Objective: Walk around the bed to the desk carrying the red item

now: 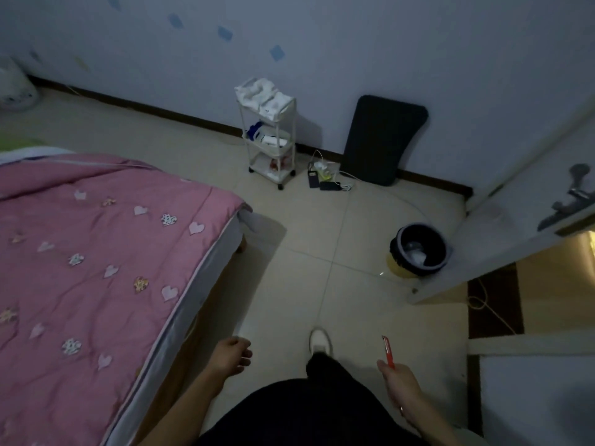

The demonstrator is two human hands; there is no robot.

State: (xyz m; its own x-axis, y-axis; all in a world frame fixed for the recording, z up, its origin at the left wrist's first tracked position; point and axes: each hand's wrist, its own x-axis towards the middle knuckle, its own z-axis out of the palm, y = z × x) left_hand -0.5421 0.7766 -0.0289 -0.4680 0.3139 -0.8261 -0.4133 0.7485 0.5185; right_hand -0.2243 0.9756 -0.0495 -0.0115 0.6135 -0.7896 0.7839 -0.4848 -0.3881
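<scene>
**A:** Talk me through it: what have your hands got?

**B:** My right hand (401,386) grips a red pen (388,352), fingers curled round the lower barrel, tip end pointing up and away from me. It sits low at my side, over the floor, so I judge it is being carried, not written with.

**A:** And the other one?

**B:** My left hand (231,354) holds nothing. The fingers hang loosely curled, relaxed, just off the corner of the bed (199,284). It is near the mattress edge but not touching it.

**A:** What's around you?

**B:** The room is dim. A pink quilt (96,252) with sewn-on hearts covers the bed to my left. One white shoe (319,340) is out ahead of me on the tiled floor (306,220), mid-stride by the look of it.

**A:** Further off?

**B:** A small white trolley shelf (270,136) stands against the wall, on wheels, with cloths on top. Beside it lies a tangle of chargers and cables (325,178), I'd guess near a socket. A dark padded board (383,140) leans upright on the wall. A waste bin (418,249) with a dark liner sits right by the open door (515,201), handy for the doorway. A door handle (571,197) shows at far right.
</scene>
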